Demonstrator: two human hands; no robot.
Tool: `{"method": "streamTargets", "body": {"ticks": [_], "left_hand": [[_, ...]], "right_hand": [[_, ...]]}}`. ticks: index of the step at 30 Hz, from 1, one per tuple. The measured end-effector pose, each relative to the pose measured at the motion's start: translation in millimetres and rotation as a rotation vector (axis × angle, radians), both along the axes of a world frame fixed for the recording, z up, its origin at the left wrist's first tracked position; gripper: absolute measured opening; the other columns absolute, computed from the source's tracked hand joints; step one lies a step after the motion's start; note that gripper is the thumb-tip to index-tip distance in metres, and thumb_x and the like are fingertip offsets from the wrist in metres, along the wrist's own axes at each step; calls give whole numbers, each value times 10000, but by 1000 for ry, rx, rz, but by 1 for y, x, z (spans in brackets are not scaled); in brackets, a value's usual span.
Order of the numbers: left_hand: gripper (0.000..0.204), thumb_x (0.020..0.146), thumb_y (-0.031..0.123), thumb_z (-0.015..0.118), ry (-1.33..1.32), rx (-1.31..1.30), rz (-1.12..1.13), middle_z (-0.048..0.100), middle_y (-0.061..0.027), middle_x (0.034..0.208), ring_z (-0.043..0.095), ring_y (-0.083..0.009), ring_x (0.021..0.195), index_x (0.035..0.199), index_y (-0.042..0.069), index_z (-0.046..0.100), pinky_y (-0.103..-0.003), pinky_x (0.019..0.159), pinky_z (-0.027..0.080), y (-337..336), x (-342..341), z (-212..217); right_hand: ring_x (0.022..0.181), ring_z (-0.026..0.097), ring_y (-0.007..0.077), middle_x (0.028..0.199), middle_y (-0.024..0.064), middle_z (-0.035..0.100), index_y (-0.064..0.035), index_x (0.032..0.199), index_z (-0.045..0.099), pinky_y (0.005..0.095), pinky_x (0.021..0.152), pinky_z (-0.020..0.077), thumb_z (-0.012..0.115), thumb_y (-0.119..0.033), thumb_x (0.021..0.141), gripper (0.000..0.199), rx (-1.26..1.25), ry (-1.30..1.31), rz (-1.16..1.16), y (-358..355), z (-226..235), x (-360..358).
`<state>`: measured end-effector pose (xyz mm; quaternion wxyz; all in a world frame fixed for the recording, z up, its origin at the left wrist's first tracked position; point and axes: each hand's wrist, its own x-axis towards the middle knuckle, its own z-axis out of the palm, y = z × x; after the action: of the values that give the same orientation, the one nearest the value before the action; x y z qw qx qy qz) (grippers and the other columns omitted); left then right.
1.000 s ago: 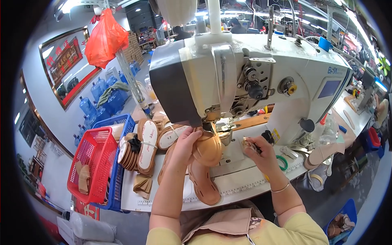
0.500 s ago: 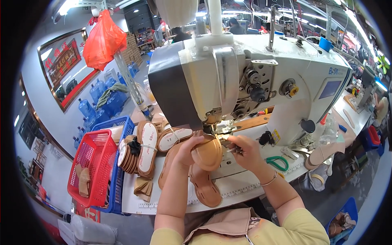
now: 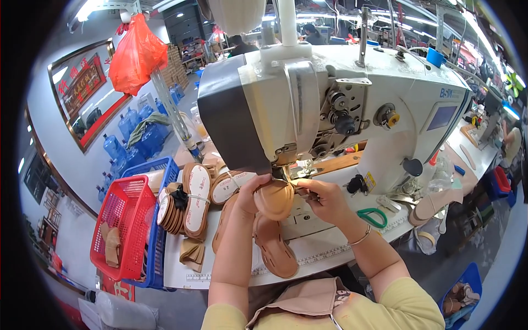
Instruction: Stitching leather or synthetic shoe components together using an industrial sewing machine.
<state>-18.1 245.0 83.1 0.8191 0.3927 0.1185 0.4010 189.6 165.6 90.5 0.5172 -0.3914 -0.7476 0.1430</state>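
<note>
A tan leather sandal insole (image 3: 274,200) is tilted up just under the needle area of a white industrial sewing machine (image 3: 324,82). My left hand (image 3: 252,192) grips its left side, thumb near the top edge. At its upper right edge, the fingers of my right hand (image 3: 320,199) are pinched together close to the needle. Something small and dark shows beneath those fingers; its kind is unclear. Directly below lies another brown insole (image 3: 275,250) with slots, flat on the table. A further brown insole (image 3: 221,223) is partly covered by my left forearm.
Left of the machine stand tied insole stacks (image 3: 197,201), folded tan pieces (image 3: 192,254), a red basket (image 3: 124,225) and a blue crate (image 3: 158,247). Green-handled scissors (image 3: 373,218) lie right of my right hand. A ruler strip (image 3: 324,256) runs along the table's front.
The held insole has shifted slightly up and left at the needle, with both hands moving along. My right fingers have come closer to its edge. The view has shifted a little.
</note>
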Motion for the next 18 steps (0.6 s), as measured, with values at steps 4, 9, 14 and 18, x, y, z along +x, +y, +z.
{"method": "streamTargets", "body": {"ticks": [4,9,14,18], "left_hand": [[448,860,199,440,-40,9,-20,557,-211,1196,558,-318,1087,1205,-81,490,-411,959,436,21,2,-11],[529,870,222,424,-95,137,52,491,-241,1280,503,-365,1163,1295,-93,396,-444,1010,392,42,3,-27],[535,874,231,417,-135,76,166,492,-244,1279,491,-384,1171,1300,-91,382,-458,1014,386,44,2,-35],[479,883,228,411,-169,104,249,519,-213,1257,501,-351,1166,1265,-60,434,-445,996,400,34,5,-28]], "right_hand": [[638,615,218,748,82,631,-151,1084,618,302,591,492,629,19,733,390,-15,-10,-6,0,1,0],[667,631,228,769,74,648,-161,1080,620,310,601,503,630,12,731,389,-11,-22,-18,-1,3,0],[709,652,232,806,68,667,-172,1077,622,321,617,516,626,10,729,393,-26,-52,-40,-3,4,0],[642,578,148,756,63,603,-97,1103,606,243,619,478,599,109,727,429,-2,-35,-10,-4,5,-1]]}}
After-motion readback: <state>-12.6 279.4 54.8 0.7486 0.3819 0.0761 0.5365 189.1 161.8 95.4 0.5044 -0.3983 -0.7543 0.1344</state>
